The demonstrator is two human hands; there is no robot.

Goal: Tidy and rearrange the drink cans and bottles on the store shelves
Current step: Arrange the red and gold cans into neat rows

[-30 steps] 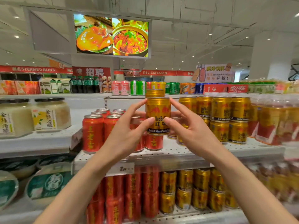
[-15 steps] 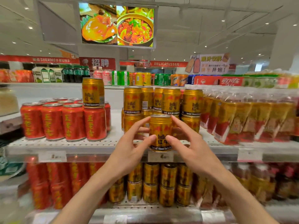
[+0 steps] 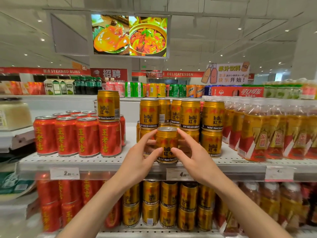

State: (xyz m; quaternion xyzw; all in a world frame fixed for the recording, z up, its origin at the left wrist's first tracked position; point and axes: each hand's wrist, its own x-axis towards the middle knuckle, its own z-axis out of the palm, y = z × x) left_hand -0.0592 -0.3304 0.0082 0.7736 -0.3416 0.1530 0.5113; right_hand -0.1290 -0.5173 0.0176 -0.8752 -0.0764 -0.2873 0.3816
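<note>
A person faces a store shelf (image 3: 106,162) of drinks, both bare forearms reaching forward. The left hand (image 3: 139,162) and right hand (image 3: 193,158) hold one gold can (image 3: 166,143) between them, thumbs meeting on its label and fingers curled round its sides. The can stands upright at the front edge of the shelf, its base at or just above the surface; which cannot be told. Directly behind it stand stacked gold cans (image 3: 190,115) of the same kind. To the left is a block of red cans (image 3: 77,136), with a stray gold can (image 3: 108,105) perched on top of them. To the right are bottles (image 3: 267,133) of amber drink.

The can looks rigid and smooth, likely slippery metal, and probably fairly heavy if full. Its thin wall could dent under a hard squeeze. Taking it round the middle of its body, as here, seems the surest grip.
</note>
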